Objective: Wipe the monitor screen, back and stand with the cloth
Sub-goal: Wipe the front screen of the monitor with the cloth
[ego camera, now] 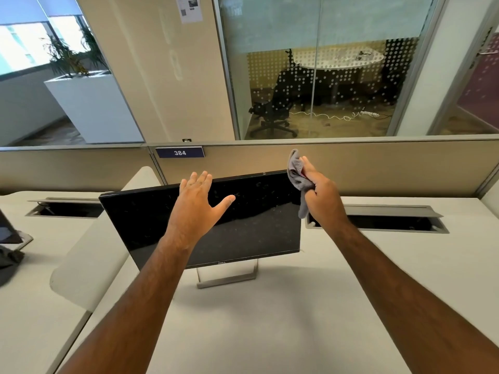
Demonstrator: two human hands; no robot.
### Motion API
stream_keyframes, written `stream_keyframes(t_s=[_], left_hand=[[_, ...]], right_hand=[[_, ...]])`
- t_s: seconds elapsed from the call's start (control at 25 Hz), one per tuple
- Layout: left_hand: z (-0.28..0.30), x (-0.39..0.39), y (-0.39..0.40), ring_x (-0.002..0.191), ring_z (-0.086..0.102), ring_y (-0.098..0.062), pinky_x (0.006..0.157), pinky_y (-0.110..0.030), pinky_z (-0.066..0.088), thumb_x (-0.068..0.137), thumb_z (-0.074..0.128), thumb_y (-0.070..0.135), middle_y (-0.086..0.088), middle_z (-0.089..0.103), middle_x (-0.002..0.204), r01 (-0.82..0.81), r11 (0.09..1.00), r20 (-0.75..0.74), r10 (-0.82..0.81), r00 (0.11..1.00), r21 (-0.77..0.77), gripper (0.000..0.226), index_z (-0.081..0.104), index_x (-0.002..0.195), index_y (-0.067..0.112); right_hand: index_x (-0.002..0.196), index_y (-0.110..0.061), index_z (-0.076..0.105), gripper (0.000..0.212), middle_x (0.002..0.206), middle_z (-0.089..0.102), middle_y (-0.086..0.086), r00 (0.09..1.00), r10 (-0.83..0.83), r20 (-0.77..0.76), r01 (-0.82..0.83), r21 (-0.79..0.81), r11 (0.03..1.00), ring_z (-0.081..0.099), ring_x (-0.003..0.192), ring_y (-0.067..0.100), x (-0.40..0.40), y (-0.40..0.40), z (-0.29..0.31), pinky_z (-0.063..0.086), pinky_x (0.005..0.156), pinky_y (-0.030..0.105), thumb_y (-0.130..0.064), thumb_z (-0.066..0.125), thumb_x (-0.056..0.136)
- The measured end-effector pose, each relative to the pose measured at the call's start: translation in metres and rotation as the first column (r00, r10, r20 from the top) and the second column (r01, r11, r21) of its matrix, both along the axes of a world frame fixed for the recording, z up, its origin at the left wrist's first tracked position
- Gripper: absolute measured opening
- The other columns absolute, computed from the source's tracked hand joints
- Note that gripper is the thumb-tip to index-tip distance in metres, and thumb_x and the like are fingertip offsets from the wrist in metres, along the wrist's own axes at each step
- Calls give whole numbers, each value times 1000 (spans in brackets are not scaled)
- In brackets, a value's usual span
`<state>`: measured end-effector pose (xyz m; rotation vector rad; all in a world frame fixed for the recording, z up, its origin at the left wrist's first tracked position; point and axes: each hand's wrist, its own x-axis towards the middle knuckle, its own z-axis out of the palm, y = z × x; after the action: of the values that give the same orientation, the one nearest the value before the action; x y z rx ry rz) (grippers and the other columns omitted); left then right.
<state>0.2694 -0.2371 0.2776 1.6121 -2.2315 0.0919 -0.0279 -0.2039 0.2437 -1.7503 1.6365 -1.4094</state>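
On the desk, monitor as landmark: the monitor [205,225] is standing on its grey stand [228,278] on the pale desk [270,319], screen facing the person and turned at a slant.
Screen: dust flecks and smears are still showing across the black screen [256,225], so by my judgement the wiping is only just beginning or barely started.
Back: it is facing away from the camera; I cannot tell whether it is clean.
Stand: nothing is touching it, and it is probably waiting its turn.
Left hand: the left hand [198,201] is spreading flat, fingers apart, over the monitor's upper edge near the middle, seemingly steadying it; actual contact is hard to confirm.
Right hand: the right hand [320,191] is closing around the grey cloth [297,179], bunching it at the monitor's upper right corner.
Cloth: it is hanging from that fist, just beside or touching the corner.
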Motion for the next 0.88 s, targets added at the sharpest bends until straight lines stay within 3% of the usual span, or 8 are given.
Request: stream_keyframes(t_s=[0.12,0.2,0.32,0.44,0.56,0.72,0.8,0.88], left_hand=[[0,-2,1,155,27,-31,128,-48,18,96,51,68,-12,40,162,-7,1000,-11,7,1000,-13,85,41,155,8],[-1,-2,2,155,27,-32,128,-49,18,96,51,68,-13,41,162,-9,1000,-13,9,1000,-13,85,42,155,8],[-1,-1,1,155,28,-32,128,-50,19,95,50,69,-13,41,162,-9,1000,-14,9,1000,-8,85,42,154,8],[-1,-2,0,155,27,-32,128,-49,18,96,49,70,-12,40,162,-12,1000,-14,11,1000,-6,86,42,155,8],[0,-2,0,156,26,-32,128,-48,17,96,47,70,-12,39,163,-14,1000,-1,14,1000,4,86,40,156,9],[0,1,1,156,25,-32,128,-48,17,96,48,69,-12,38,164,1,1000,5,-1,1000,1,86,39,156,8],[-1,1,2,156,25,-32,128,-48,16,96,49,68,-12,38,164,2,1000,-2,-2,1000,-3,85,40,156,9],[-2,1,1,156,25,-32,128,-48,16,96,50,68,-12,38,164,-5,1000,-7,5,1000,-9,85,39,156,9]], right_hand=[[152,-9,38,65,154,45,4,999,-38,31,39,-28,999,44,140,15,5,2,-4,32,119,27,14,42,92],[149,-7,45,54,139,59,1,995,-96,42,97,-39,994,56,124,14,11,3,-9,42,111,24,7,48,97],[133,-1,58,33,113,69,7,981,-187,46,188,-22,982,67,99,22,17,8,-25,56,96,36,-5,54,100],[137,-3,56,36,114,69,8,979,-199,32,198,34,980,67,104,21,19,17,-48,55,95,32,-8,55,101],[147,-5,47,46,115,66,7,987,-161,-6,159,195,968,61,101,18,13,27,-72,48,88,27,-7,54,101],[138,-10,56,38,116,68,19,981,-106,-163,160,369,916,64,94,28,-24,30,-86,44,75,28,-7,52,100],[140,-9,53,40,118,68,18,977,-193,-95,212,274,938,66,102,31,-32,31,-72,48,78,31,-10,54,100],[147,-6,45,47,126,66,16,961,-272,-55,275,41,961,64,111,28,-27,31,-48,54,89,34,-12,56,101]])
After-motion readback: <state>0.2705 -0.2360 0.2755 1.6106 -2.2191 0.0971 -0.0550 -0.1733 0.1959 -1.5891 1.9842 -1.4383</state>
